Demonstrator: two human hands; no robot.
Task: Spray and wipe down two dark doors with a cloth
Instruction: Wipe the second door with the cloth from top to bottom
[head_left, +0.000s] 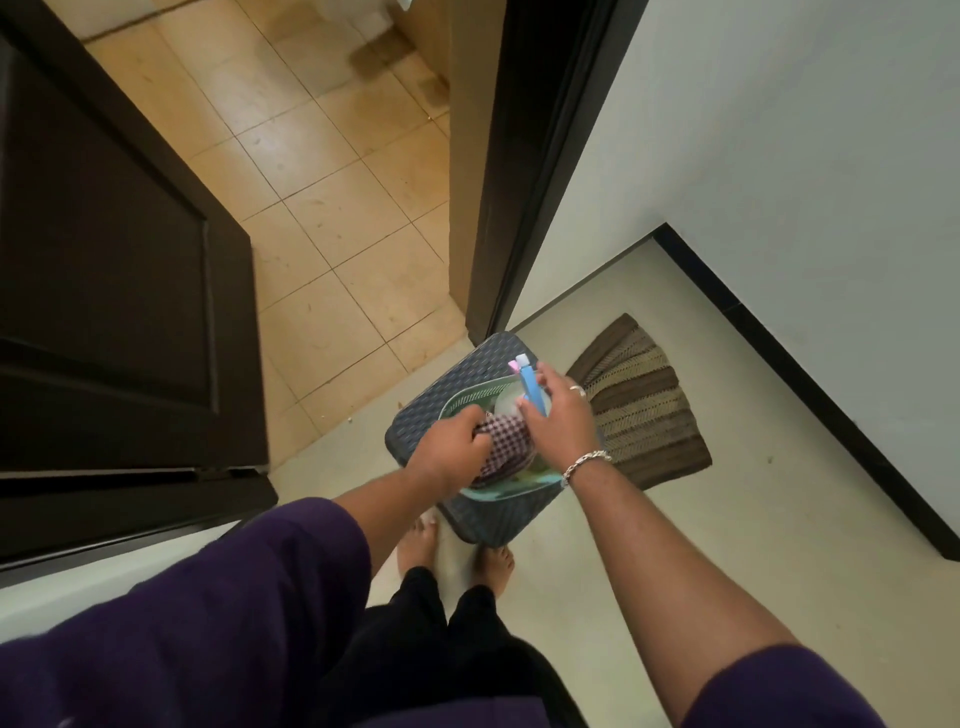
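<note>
A dark panelled door (104, 270) stands open on the left. A dark door frame (524, 171) runs down the middle. In front of me a dark woven stool (467, 364) carries a green basket (462, 402). My left hand (452, 447) grips a pink checked cloth (506, 441) lying in the basket. My right hand (561, 410) holds a spray bottle with a blue and pink head (527, 376) over the basket. The bottle's body is mostly hidden behind that hand.
Tan tiles (322, 208) lie beyond the doorway. A brown striped mat (639, 405) lies right of the stool, near the white wall (779, 156) with its dark skirting. My bare feet (457, 551) stand just behind the stool.
</note>
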